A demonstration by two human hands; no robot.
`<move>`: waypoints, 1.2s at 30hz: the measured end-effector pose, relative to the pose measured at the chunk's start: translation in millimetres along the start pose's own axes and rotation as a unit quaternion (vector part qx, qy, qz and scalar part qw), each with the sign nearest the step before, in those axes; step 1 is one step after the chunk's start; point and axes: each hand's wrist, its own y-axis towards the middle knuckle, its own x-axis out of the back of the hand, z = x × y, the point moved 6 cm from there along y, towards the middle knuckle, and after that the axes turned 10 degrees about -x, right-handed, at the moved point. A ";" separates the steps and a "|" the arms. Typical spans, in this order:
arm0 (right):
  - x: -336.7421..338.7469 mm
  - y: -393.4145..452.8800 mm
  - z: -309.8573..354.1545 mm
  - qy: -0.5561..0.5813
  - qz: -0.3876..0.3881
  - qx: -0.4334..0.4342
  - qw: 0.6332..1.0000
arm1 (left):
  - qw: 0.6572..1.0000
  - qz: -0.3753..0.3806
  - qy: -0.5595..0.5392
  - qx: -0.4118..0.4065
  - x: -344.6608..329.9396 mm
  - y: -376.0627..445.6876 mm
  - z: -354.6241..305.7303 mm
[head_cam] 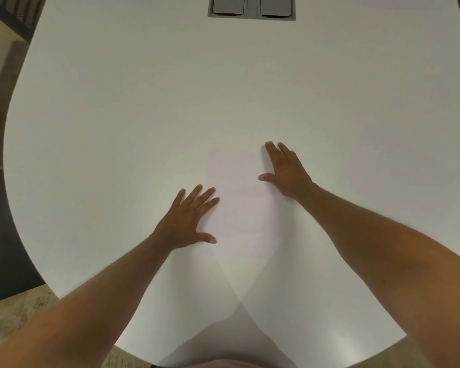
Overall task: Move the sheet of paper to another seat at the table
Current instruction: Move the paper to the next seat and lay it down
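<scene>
A white sheet of paper (238, 200) lies flat on the white table (144, 115), near the front edge and hard to tell from the tabletop. My left hand (189, 219) rests flat on the sheet's left edge, fingers spread, thumb on the paper. My right hand (286, 170) lies flat along the sheet's right edge, fingers pointing away from me, thumb on the paper. Neither hand grips the sheet; both press on it from above.
A grey cable box (251, 7) with two lids is set into the table at the far middle. A dark chair (3, 235) stands at the left beside the table's curved edge. Wood-look floor shows at the lower left.
</scene>
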 end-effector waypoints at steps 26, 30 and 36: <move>-2.0 -47.7 9.8 0.352 -0.097 -0.131 0.922 | 1.000 -0.021 0.001 -0.001 -0.9 -0.4 1.2; -9.2 -57.8 7.8 0.643 0.012 -0.235 0.729 | 1.000 -0.020 -0.010 0.011 0.3 -0.3 -0.7; -21.5 -84.0 10.2 0.597 0.075 -0.230 0.765 | 0.994 -0.028 -0.083 0.063 8.0 -2.9 -10.6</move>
